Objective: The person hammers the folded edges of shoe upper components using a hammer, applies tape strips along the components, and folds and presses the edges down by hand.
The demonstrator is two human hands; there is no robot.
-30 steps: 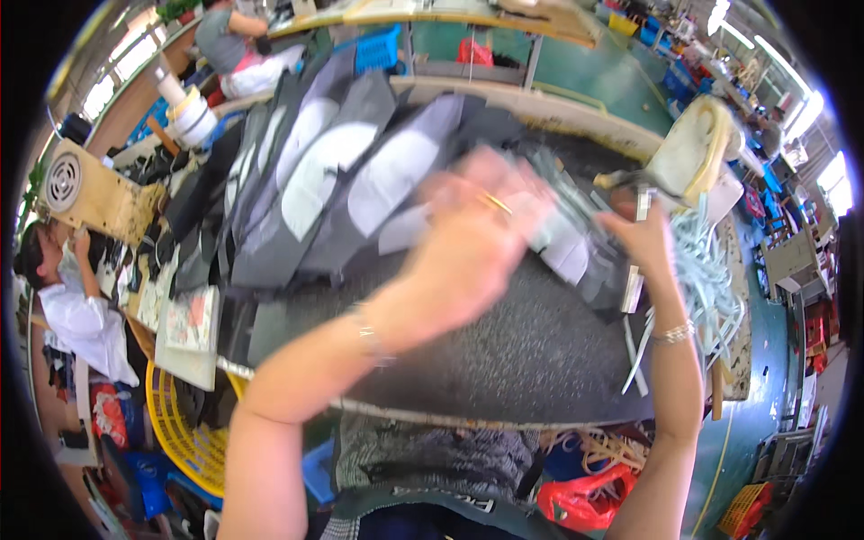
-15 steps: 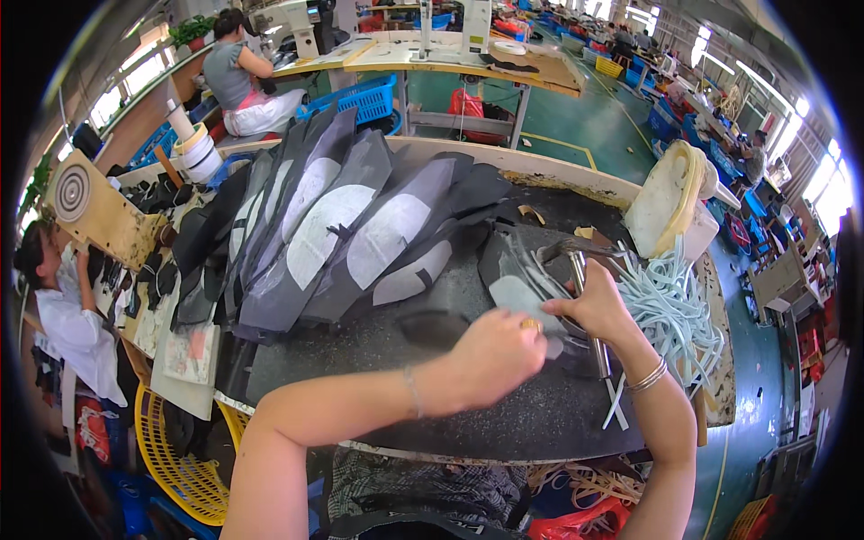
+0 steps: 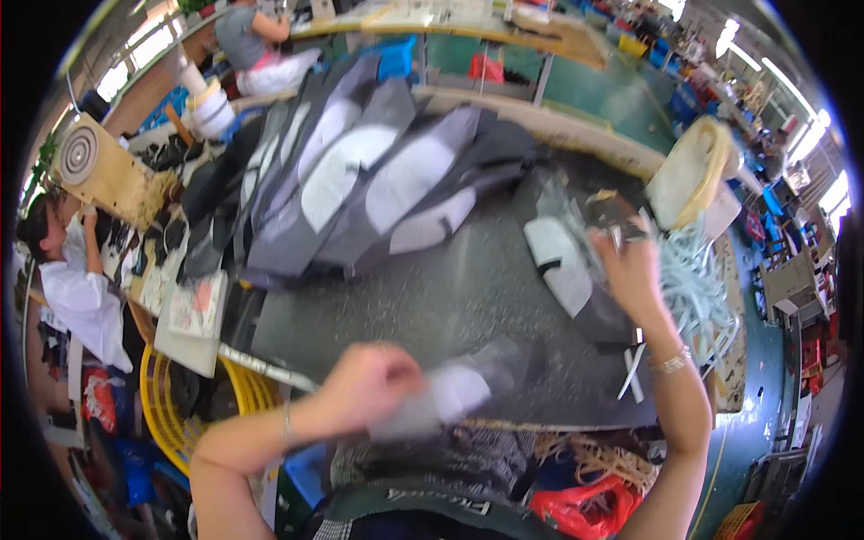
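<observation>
Dark worktop (image 3: 468, 297), busy workshop behind. Left hand (image 3: 373, 382) closed on a grey-and-white fabric piece (image 3: 468, 387) at the near edge. Right hand (image 3: 630, 270) further out, gripping another piece (image 3: 562, 265) beside white cords (image 3: 697, 279). Fanned stack of pieces (image 3: 360, 180) beyond.

— What is the person wearing on the arms?
— No sleeves are showing; a thin bracelet is circling the left wrist (image 3: 286, 423), and a beaded one is circling the right wrist (image 3: 670, 363)
</observation>
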